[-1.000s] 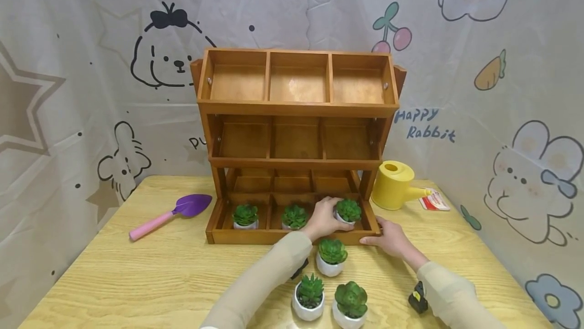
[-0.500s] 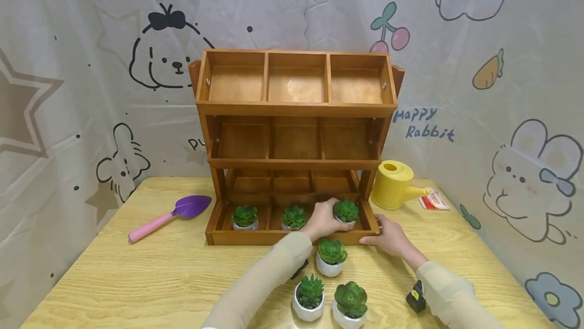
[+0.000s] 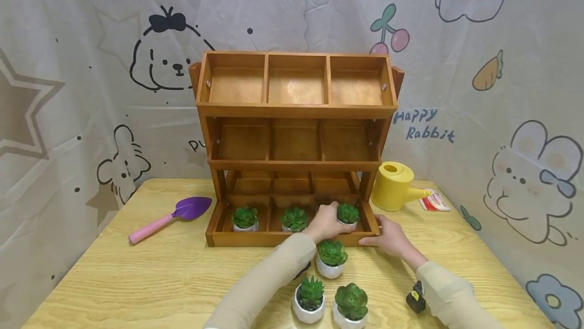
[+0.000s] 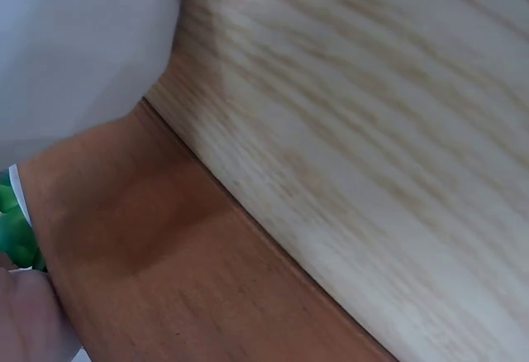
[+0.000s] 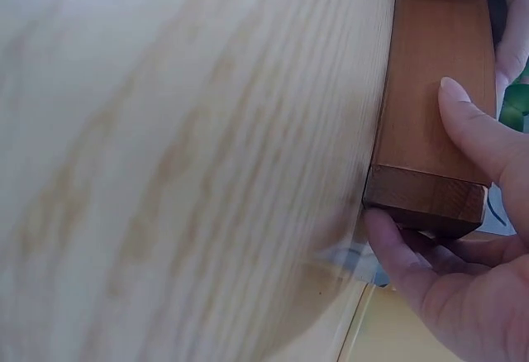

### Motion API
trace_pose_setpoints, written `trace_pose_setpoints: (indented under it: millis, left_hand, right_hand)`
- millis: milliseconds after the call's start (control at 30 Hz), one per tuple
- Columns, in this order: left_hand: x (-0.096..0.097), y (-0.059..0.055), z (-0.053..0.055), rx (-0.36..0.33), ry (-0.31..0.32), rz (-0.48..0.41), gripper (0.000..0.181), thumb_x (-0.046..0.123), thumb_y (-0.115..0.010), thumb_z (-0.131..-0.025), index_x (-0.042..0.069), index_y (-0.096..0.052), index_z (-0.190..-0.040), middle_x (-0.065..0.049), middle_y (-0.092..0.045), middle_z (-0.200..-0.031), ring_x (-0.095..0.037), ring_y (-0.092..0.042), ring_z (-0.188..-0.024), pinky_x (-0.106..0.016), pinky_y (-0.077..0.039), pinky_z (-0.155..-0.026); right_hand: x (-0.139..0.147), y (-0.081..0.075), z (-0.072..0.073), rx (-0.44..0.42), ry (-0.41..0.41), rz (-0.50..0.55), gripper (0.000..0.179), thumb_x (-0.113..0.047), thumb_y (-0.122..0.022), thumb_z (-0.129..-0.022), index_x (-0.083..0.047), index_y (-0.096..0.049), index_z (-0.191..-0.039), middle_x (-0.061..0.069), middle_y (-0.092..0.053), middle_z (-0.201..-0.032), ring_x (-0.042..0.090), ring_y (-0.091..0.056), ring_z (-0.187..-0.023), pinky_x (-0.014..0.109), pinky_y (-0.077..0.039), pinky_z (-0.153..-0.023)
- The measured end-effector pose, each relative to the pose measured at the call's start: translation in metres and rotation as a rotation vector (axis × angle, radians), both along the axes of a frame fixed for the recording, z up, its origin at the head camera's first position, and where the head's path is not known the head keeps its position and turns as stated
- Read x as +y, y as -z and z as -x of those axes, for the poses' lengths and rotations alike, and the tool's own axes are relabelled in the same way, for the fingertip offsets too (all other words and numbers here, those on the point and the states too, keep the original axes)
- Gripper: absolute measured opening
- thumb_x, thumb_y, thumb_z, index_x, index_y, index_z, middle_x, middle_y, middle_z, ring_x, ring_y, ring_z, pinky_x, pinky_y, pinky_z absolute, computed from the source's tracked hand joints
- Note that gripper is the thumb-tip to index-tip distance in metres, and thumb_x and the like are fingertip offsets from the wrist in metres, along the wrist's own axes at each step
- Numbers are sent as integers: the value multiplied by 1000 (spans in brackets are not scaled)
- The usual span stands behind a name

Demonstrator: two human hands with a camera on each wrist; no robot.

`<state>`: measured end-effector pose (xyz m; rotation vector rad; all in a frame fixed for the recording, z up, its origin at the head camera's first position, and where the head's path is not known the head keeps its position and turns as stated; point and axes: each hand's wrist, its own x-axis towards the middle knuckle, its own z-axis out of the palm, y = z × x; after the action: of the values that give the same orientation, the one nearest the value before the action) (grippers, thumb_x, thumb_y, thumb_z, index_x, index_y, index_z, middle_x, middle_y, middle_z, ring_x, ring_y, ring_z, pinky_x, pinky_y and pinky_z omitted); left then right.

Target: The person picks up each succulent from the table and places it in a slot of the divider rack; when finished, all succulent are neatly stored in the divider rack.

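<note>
My left hand (image 3: 326, 223) holds a small potted succulent (image 3: 348, 213) by its white pot, in the right compartment of the wooden shelf's bottom tier. In the left wrist view, a fingertip (image 4: 29, 316) shows beside green leaves (image 4: 15, 226), behind the tier's front board (image 4: 165, 230). My right hand (image 3: 389, 238) grips the front right corner of the wooden shelf (image 3: 292, 239). Its thumb (image 5: 467, 114) presses the front board while the other fingers curl round the board's end. Two more potted succulents, left (image 3: 245, 218) and middle (image 3: 294, 219), sit in the same tier.
Three potted succulents, one by the shelf (image 3: 331, 259) and two nearer (image 3: 309, 299) (image 3: 350, 304), stand on the table. A yellow watering can (image 3: 393, 186) and a red-and-white card (image 3: 434, 200) lie right of the shelf. A purple trowel (image 3: 171, 218) with pink handle lies left.
The held succulent has shifted slightly right within its compartment, and my left hand has moved with it. My right hand stays at the shelf corner.
</note>
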<state>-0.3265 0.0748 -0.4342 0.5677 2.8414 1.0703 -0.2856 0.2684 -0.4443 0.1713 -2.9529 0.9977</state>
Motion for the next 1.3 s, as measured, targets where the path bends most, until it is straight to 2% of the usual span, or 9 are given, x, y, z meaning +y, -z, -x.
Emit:
trace_pose_setpoints:
  millis: [167,400,567,833,1100,1300]
  left_hand:
    - [1,0,1,-7,-10,15,76,44,-76,-79,0,-48,-134,-20,-59,-125,-30,-61,-110,-39,-53,-88]
    - [0,-1,1,3,-4,50,77,46,-75,-79,2,-48,-137,-19,-51,-136,-31,-51,-123,-42,-47,-98]
    - [2,-3,0,-25,-13,45,77,45,-76,-79,-2,-49,-134,-19,-56,-131,-31,-55,-120,-41,-48,-96]
    - [6,-2,0,-19,-47,61,77,46,-77,-77,-3,-53,-131,-19,-60,-125,-31,-59,-114,-39,-51,-91]
    - [6,-3,0,-40,-44,60,79,47,-77,-77,-2,-51,-134,-19,-59,-128,-30,-58,-115,-40,-51,-92]
    - [5,-3,0,-11,-23,71,78,47,-77,-77,-3,-52,-132,-19,-61,-124,-29,-60,-112,-38,-52,-89]
  right_hand:
    - [-1,-1,1,-5,-6,-10,89,-37,-82,-74,14,-40,-134,33,-56,-123,44,-58,-111,52,-49,-89]
    - [-2,-1,0,-9,1,-3,87,-35,-82,-74,13,-41,-133,31,-58,-122,44,-58,-112,51,-49,-90]
    - [-1,-1,1,-4,-7,-7,87,-36,-82,-74,13,-41,-133,31,-58,-121,44,-58,-111,51,-49,-90]
    - [-1,-2,0,-6,-12,2,87,-36,-82,-74,14,-41,-133,32,-58,-121,44,-58,-110,51,-49,-89]
    - [-2,-4,-2,-10,-9,-4,89,-38,-81,-74,14,-40,-133,33,-57,-123,45,-56,-112,53,-47,-91]
    - [-2,-5,-2,-8,-9,-3,89,-37,-81,-74,15,-40,-133,32,-57,-122,45,-57,-112,53,-48,-90]
